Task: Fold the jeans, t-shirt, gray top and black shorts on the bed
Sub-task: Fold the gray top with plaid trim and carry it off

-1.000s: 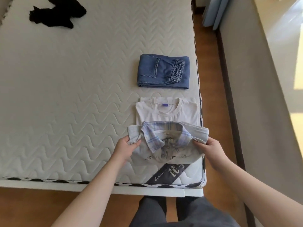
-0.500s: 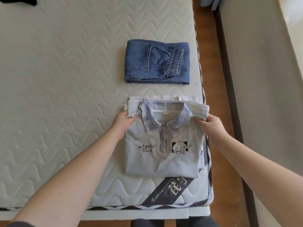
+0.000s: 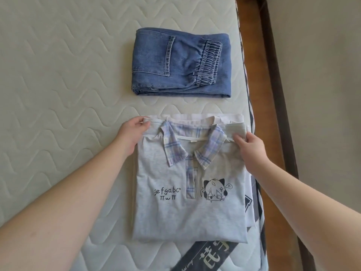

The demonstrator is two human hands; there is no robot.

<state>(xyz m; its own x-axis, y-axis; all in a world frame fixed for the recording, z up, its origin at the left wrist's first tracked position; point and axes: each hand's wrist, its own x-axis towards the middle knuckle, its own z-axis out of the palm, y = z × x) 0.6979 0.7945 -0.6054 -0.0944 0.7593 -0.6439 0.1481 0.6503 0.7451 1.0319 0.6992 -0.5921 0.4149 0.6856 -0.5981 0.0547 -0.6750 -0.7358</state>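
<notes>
Head view shows the gray top lying folded, collar up, near the right edge of the bed, stacked on the white t-shirt, of which only a strip shows past the collar. The left hand pinches the top's left shoulder corner between thumb and fingers; the right hand pinches the right shoulder fold the same way. Folded jeans sit just beyond, apart from the stack. The black shorts are out of view. This top looks like thin, soft knit — light, limp, with no stiffness of its own, so it will likely sag and unfold if lifted by one point. The two shoulder corners seem the best holds, since the folded layers bunch there and can be caught together; the plaid collar is firmer but would let the body droop. Over the smooth t-shirt it may slide — pressing flat should settle it.
</notes>
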